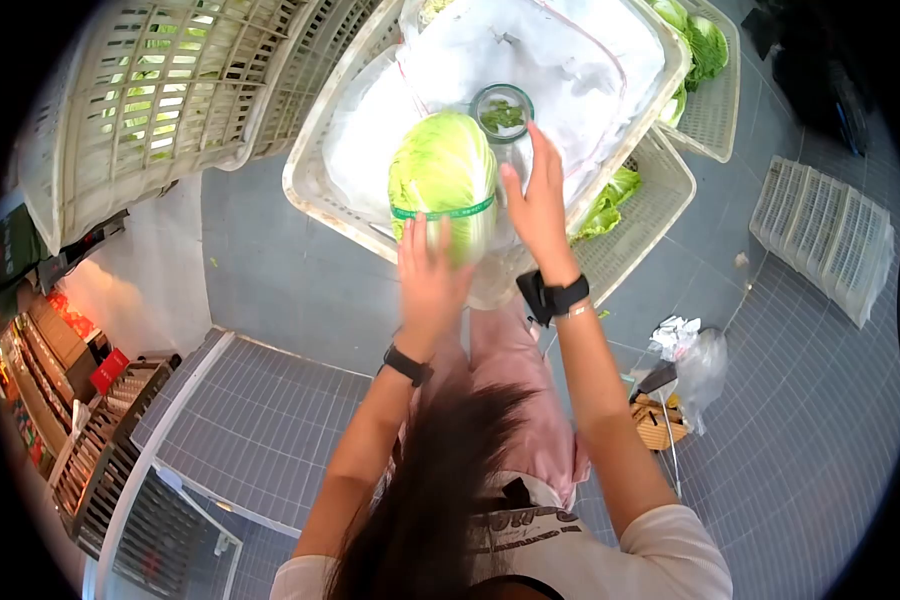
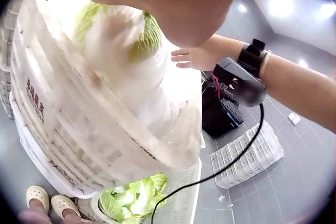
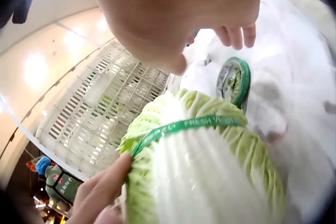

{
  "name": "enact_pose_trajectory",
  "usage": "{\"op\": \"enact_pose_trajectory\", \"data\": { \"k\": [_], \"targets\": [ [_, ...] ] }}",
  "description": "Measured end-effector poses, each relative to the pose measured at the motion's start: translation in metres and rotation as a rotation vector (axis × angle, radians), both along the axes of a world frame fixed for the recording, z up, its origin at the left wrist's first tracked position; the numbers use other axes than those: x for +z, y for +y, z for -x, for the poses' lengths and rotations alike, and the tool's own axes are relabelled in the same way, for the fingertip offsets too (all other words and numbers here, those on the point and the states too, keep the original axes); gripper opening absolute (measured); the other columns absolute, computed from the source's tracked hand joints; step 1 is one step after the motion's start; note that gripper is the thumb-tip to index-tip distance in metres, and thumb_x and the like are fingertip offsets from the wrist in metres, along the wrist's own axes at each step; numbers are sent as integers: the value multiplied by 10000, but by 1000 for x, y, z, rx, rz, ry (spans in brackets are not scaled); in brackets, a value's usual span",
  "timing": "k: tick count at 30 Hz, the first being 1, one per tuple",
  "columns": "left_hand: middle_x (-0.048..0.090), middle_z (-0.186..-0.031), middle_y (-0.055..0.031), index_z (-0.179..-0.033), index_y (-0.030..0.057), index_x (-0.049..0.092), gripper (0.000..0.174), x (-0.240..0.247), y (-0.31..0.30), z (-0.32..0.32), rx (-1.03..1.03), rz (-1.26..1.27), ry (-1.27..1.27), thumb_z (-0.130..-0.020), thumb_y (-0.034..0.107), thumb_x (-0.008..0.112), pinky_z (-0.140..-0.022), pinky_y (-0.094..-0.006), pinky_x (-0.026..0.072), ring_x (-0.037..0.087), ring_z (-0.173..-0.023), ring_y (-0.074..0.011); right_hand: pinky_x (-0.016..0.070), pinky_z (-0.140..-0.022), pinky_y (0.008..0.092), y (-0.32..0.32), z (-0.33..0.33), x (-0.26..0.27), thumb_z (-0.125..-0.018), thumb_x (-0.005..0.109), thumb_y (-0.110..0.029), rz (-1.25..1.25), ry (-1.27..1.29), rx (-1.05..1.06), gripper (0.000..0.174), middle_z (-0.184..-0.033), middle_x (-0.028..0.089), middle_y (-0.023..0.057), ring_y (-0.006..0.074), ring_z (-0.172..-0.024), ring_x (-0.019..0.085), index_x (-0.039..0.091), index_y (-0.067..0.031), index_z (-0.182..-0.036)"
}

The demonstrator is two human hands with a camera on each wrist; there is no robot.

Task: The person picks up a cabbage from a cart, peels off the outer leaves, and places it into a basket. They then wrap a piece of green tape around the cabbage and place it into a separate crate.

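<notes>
A Chinese cabbage (image 1: pixel 435 165) lies on white sheeting at the near side of a white crate (image 1: pixel 305 175). Around it runs a printed green tape band (image 3: pixel 189 124). My left hand (image 1: pixel 432 280) touches the cabbage at the band, its fingers extended along the surface; in the right wrist view its fingertips meet the band's left end. My right hand (image 1: pixel 542 215) is just right of the cabbage, holding nothing, with fingers extended and thumb apart. Near its fingertips, a roll of green tape (image 3: pixel 244 77) rests on the sheeting, with leaf scraps showing inside its ring.
Stacked white crates (image 1: pixel 160 90) stand at the left. Crates with leafy cabbages (image 1: pixel 708 50) stand at the right, one partly beneath the work crate. A white slatted crate (image 1: pixel 825 235), a plastic bag (image 1: pixel 703 375) and a small basket (image 1: pixel 658 422) sit on the tiled floor.
</notes>
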State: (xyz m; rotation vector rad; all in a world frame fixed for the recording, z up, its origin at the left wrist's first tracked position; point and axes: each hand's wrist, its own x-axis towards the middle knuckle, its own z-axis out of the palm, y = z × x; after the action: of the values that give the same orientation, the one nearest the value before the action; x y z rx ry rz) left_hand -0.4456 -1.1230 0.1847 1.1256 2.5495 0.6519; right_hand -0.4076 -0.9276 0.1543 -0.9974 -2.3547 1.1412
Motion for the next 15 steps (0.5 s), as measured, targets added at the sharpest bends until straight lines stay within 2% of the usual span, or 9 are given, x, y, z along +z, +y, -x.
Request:
{"op": "enact_pose_trajectory", "data": {
  "k": [3,6,11,15],
  "targets": [
    [309,-1485,-237,-1466,94,402,716,-8,8,-1,-3,-12,90,-837,265,696,-1084,-564,289,306,-1357,-451,316,-1106,432,-36,-20,-15,-885,675,-217,434,73,-66,737,-1414,398,286,396,-1338,383,293,32,-1464],
    [320,-1470,-221,-1437,165,468,682,-14,12,1,-10,18,188,-820,311,719,-1075,-551,300,323,-1339,-425,304,-1112,409,-65,-26,-21,-880,702,-282,679,94,-101,780,-1413,403,265,346,-1347,372,296,71,-1445],
    [347,-1435,-201,-1400,250,525,656,-17,10,6,-23,6,249,-790,342,748,-1063,-537,308,335,-1314,-389,320,-1093,398,-70,-15,-30,-880,707,-283,636,164,-207,703,-1350,446,247,328,-1294,408,362,72,-1378],
    [351,-1418,-203,-1395,214,525,626,-4,-2,22,-73,16,58,-809,301,728,-1071,-516,299,352,-1288,-382,337,-1074,399,-65,-13,-31,-867,727,-294,620,101,-199,685,-1323,460,240,327,-1262,430,387,65,-1341]
  ]
}}
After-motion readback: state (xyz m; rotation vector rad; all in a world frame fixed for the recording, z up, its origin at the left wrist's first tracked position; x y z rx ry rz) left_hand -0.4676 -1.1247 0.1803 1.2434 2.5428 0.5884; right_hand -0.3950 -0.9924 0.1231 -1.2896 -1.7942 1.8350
